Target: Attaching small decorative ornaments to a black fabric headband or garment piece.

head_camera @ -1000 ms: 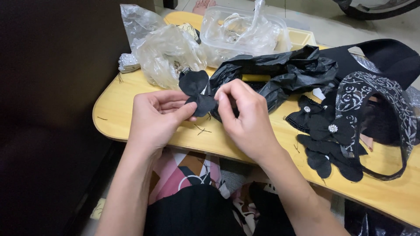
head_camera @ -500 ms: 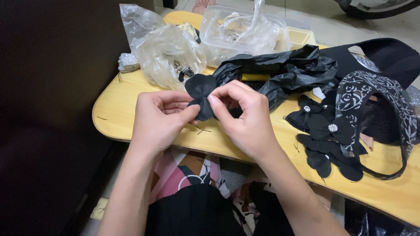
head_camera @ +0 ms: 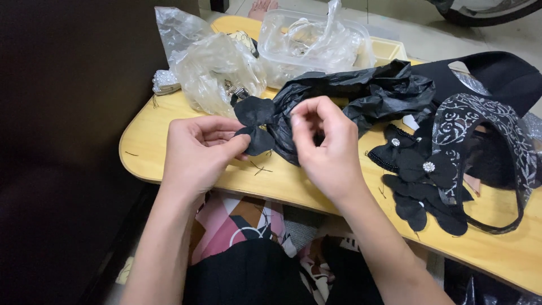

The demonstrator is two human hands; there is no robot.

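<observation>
Yellow wooden lap table [head_camera: 169,169], rounded corners, over person's lap w/ patterned cloth below; dark wall at 9 o'clock, tiled floor at 12. Item 1: black fabric petal piece [head_camera: 255,123], two lobes stacked, long axis approx 12–6 o'clock, sits between both hands just above table centre-left. Left hand [head_camera: 197,149]: thumb and forefinger pinched closed on lower lobe's left edge, so piece lies at 2 o'clock from that grip; other fingers curled loose. Right hand [head_camera: 322,147]: fingers bunched, tips nearly together at approx 11 o'clock of the hand, near piece's right side; whether it holds thread, needle or nothing – can't tell, too small. Contact w/ piece also unclear. Left hand is the nearer one and the only sure hold. Item 2: crumpled black plastic bag [head_camera: 361,93], directly behind piece, running toward 2 o'clock. Item 3: clear plastic bags [head_camera: 214,68] at 11 o'clock, beads or trims inside, indistinct. Item 4: clear plastic tub [head_camera: 316,42] at 12 o'clock, stuffed w/ clear wrap. Item 5: finished black fabric flowers w/ rhinestone centres [head_camera: 423,169] at 3 o'clock, well apart from hands. Item 6: black patterned headband [head_camera: 485,135], arched, beside flowers. Loose thread bits [head_camera: 259,167] on table just under piece.
</observation>
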